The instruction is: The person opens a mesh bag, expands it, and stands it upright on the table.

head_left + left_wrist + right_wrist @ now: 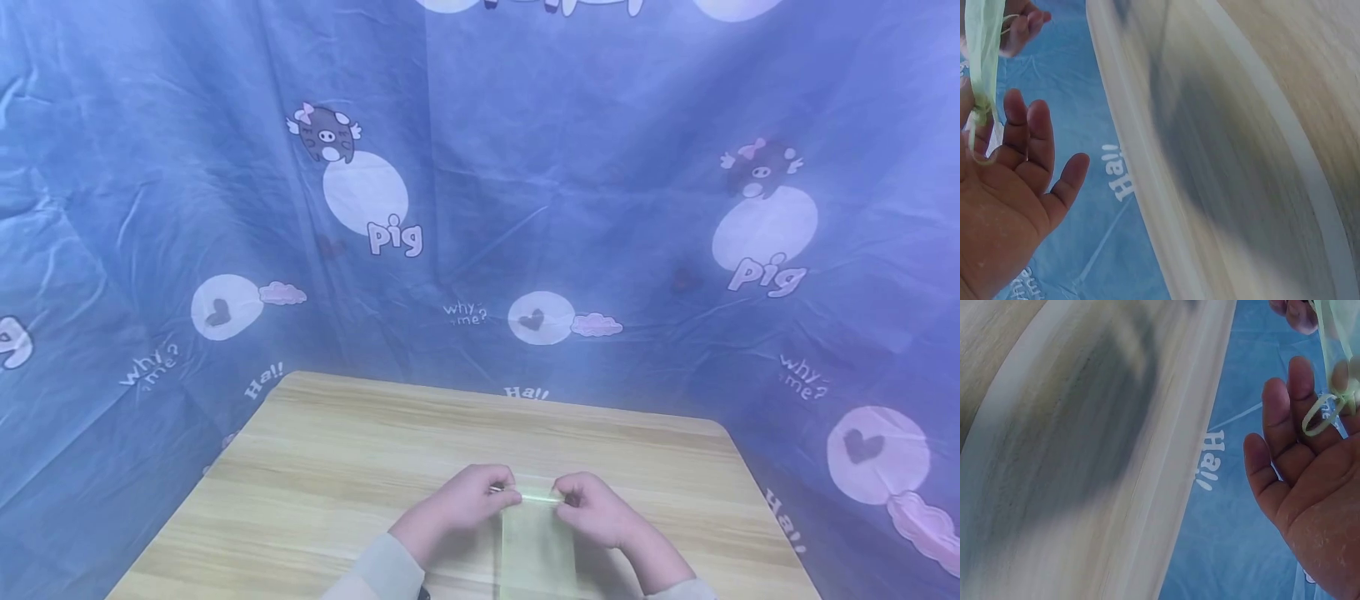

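So from my end of the feed, both hands are up over the desk with one see-through green cloth stretched between them. Left hand has one end of the top edge, right hand has the other, and the edge between looks pretty straight. The rest of the cloth runs down between the forearms and out the bottom of my head view, so I can't tell if the low part touches the desk.

On the left wrist cam the thumb and first finger pinch the cloth beside a small knot, while the other fingers stick out loosely. Same deal on the right: cloth pinched at the corner, a loop of thin cord in front of the spare fingers. Soft shadows fall on the wood-grain desk, and a blue curtain with pigs and "why me?" printed on it hangs behind
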Available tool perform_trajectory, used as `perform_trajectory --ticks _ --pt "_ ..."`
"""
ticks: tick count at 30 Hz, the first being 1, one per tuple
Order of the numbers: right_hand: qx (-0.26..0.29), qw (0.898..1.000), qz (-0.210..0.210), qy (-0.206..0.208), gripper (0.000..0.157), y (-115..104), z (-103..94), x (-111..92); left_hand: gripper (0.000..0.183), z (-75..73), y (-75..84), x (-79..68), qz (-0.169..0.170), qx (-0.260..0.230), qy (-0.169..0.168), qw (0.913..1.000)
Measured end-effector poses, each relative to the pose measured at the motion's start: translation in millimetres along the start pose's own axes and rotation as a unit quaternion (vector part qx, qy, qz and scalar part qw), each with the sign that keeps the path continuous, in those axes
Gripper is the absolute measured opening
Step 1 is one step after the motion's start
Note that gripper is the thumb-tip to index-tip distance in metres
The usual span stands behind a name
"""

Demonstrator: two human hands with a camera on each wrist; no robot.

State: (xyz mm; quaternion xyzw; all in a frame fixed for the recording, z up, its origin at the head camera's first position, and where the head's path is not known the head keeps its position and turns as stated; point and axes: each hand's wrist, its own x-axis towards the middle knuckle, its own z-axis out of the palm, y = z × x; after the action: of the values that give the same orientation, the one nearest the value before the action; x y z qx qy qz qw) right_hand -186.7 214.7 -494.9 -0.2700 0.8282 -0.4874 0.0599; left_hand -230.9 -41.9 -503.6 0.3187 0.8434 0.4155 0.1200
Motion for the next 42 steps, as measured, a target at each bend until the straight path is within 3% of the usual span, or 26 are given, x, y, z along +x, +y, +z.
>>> perform_trajectory --ticks 7,11,13,16,18,20,23,26,28,32,35,37,42 --pt "-0.022 1.0 0.017 0.011 0.017 0 1.0 -2 0.023 0.7 -3.7 2.4 -0.004 0.013 0.001 0.9999" --pt "-0.032 0.999 0.03 0.025 0.019 -3 3.3 -1 0.019 5.1 -0.3 3.5 0.006 0.074 0.021 0.997" --pt "-0.047 0.998 0.039 0.034 0.02 -5 5.3 0 0.027 8.5 4.3 4.3 0.029 0.134 0.044 0.9895" --pt "-0.103 0.991 0.052 0.062 0.025 -11 8.9 2 0.03 14.2 14.0 5.2 0.061 0.223 0.106 0.9672" --pt "-0.162 0.981 0.051 0.089 0.031 -16 10.9 4 0.027 16.2 22.2 5.6 0.077 0.26 0.148 0.951" --pt "-0.231 0.965 0.039 0.119 0.037 -22 12.5 5 0.028 16.2 30.9 6.5 0.08 0.262 0.164 0.9475" --pt "-0.318 0.935 -0.003 0.154 0.029 -28 15.2 7 0.032 15.0 41.0 8.2 0.073 0.24 0.131 0.959" --pt "-0.357 0.92 -0.037 0.159 0.015 -33 18.8 8 0.028 14.9 44.0 9.5 0.062 0.226 0.09 0.9679" --pt "-0.36 0.919 -0.046 0.153 0.011 -34 21.3 8 0.021 14.8 43.5 9.5 0.065 0.234 0.082 0.9666" --pt "-0.341 0.932 -0.03 0.116 0.011 -36 19.7 8 0.015 13.3 41.4 9.3 0.081 0.251 0.08 0.9612" --pt "-0.342 0.937 -0.008 0.075 0.02 -39 14.5 7 0.014 11.8 38.7 9.6 0.095 0.265 0.071 0.9571" --pt "-0.355 0.933 0.008 0.051 0.027 -41 11.5 7 0.012 10.2 37.2 9.4 0.101 0.278 0.06 0.9533" --pt "-0.406 0.912 0.048 0.03 0.023 -43 7.1 7 0.005 0.5 39.7 5.4 0.077 0.32 0.03 0.9439"
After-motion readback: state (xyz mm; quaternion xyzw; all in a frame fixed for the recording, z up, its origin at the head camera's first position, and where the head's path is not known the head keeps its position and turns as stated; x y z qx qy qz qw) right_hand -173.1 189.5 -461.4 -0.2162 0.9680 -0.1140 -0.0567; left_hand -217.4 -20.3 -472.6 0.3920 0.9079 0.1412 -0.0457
